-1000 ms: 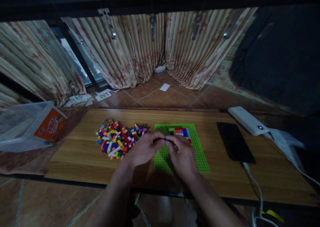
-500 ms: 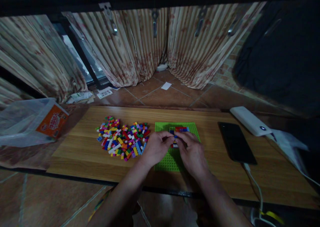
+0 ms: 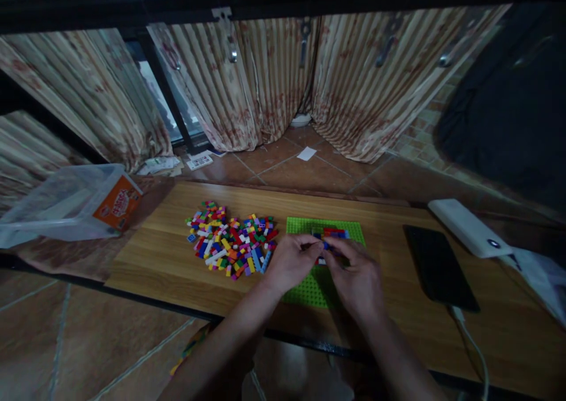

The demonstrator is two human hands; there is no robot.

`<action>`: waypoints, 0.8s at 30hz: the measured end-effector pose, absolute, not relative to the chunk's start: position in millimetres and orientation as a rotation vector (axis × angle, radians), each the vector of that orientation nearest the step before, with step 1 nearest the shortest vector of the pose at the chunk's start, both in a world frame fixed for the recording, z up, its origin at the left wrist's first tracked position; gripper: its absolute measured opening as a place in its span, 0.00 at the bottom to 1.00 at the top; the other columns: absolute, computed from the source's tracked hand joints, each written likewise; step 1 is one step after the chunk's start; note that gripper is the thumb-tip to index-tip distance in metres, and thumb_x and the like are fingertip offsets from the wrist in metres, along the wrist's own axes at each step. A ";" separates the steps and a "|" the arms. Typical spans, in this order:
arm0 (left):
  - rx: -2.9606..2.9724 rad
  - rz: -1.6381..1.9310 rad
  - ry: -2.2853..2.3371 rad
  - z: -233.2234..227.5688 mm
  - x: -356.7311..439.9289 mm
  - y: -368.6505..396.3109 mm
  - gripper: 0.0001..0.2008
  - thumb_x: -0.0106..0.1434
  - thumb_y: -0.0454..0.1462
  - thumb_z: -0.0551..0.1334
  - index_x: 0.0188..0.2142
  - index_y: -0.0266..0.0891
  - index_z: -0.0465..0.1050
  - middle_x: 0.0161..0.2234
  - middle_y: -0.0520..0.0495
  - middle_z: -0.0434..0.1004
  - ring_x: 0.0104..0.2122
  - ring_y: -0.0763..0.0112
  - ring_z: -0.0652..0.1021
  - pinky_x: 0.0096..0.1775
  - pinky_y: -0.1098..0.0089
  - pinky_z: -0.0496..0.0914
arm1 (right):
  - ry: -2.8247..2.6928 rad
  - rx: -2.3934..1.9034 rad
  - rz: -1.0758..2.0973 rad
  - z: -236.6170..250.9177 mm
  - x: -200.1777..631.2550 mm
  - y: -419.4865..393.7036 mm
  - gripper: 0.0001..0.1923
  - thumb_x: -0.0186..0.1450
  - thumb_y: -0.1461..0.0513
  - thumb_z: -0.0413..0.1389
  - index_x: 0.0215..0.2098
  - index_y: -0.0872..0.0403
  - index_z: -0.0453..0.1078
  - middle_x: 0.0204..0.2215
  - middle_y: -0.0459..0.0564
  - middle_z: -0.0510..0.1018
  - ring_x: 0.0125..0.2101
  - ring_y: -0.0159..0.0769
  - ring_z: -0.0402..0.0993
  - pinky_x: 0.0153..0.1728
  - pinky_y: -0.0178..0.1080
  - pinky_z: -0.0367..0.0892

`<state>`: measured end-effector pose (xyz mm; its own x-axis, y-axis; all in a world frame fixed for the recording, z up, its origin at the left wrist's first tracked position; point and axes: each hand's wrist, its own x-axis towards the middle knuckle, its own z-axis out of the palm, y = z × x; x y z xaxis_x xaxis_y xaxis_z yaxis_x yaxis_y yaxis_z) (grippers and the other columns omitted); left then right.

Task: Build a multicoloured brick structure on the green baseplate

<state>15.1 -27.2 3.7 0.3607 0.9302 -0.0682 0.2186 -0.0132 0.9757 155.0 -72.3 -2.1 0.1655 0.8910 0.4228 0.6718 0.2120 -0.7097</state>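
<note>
My left hand (image 3: 294, 264) and my right hand (image 3: 359, 276) meet fingertip to fingertip over the green baseplate (image 3: 309, 292). Between their pinched fingers shows a small blue toy brick (image 3: 326, 245), mostly covered by the fingertips. Behind the fingers, a low group of joined bricks (image 3: 336, 233) in red, blue and white sits on the baseplate; the hands hide part of it. To the left of my left hand lies a loose pile of mixed coloured bricks (image 3: 234, 245).
On the wooden table (image 3: 154, 259), a black phone (image 3: 437, 265) with a cable lies right of the baseplate, beside a white power bank (image 3: 464, 227). A clear plastic tub (image 3: 66, 224) with an orange label stands at the left. Striped curtains (image 3: 274, 88) hang behind.
The whole view has shifted, so the table things appear farther right. Both hands stay together over the baseplate, still pinching at the blue brick.
</note>
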 end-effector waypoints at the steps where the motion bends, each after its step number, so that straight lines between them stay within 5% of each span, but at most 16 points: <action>1: 1.463 0.791 1.085 4.6 14.9 -27.8 0.14 0.62 0.43 0.59 0.30 0.36 0.79 0.23 0.52 0.73 0.24 0.74 0.69 0.29 0.73 0.62 | -1.577 -1.498 0.313 -2.5 155.5 -72.0 0.10 0.65 0.58 0.56 0.42 0.50 0.77 0.40 0.52 0.80 0.42 0.42 0.75 0.45 0.48 0.70; 6: 1.144 0.800 0.988 14.4 12.5 -29.7 0.16 0.58 0.46 0.63 0.23 0.35 0.72 0.19 0.55 0.63 0.22 0.77 0.63 0.28 0.72 0.58 | -1.539 -1.416 0.388 -5.9 158.0 -69.3 0.10 0.63 0.57 0.59 0.42 0.46 0.78 0.45 0.51 0.77 0.48 0.42 0.72 0.50 0.50 0.67; 14: 1.012 0.798 0.998 19.9 11.5 -29.9 0.17 0.50 0.48 0.68 0.23 0.34 0.73 0.19 0.55 0.65 0.22 0.78 0.61 0.28 0.72 0.55 | -1.606 -1.406 0.367 -2.6 160.4 -70.6 0.11 0.64 0.56 0.59 0.44 0.47 0.77 0.46 0.52 0.76 0.48 0.42 0.71 0.51 0.51 0.67; 24: 1.018 0.797 0.999 18.9 12.2 -31.1 0.16 0.52 0.45 0.66 0.20 0.35 0.70 0.17 0.56 0.63 0.21 0.79 0.60 0.27 0.72 0.54 | -1.769 -1.391 0.251 0.6 164.8 -70.1 0.11 0.68 0.56 0.54 0.44 0.49 0.76 0.46 0.51 0.77 0.48 0.41 0.71 0.50 0.50 0.67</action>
<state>12.2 -31.1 18.9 0.3499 0.8918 -0.2868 -0.0819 0.3341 0.9390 164.8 -70.1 0.6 -0.0207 0.8721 0.4889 0.7017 0.3610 -0.6142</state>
